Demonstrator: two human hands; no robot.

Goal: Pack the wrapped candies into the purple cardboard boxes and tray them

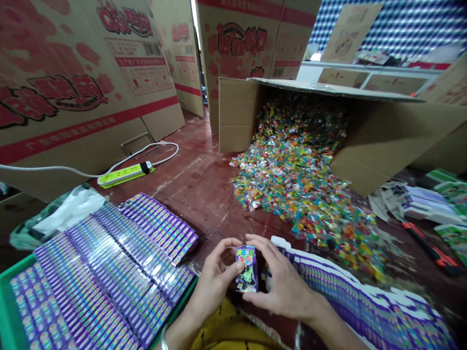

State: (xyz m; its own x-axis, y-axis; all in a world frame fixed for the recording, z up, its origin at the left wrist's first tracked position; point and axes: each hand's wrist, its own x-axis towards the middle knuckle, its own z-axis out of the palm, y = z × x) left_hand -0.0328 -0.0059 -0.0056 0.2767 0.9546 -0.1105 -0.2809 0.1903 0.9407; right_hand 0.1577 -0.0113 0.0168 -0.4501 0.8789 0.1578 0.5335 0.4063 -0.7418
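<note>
Between my two hands is a small purple candy box, upright, with a colourful printed front. My left hand grips its left side, the thumb pressed on the front. My right hand closes round the right side, fingers over the top edge and thumb at the bottom corner. To the right lies a long row of flat purple cartons with white flaps showing. At the left, rows of filled purple boxes are packed in a green crate.
A cardboard carton on its side spills small clear packets of colourful candy over the dark red table. A yellow-green power strip with a white cord lies back left. A red and black tool rests at the right. Large printed cartons stand behind.
</note>
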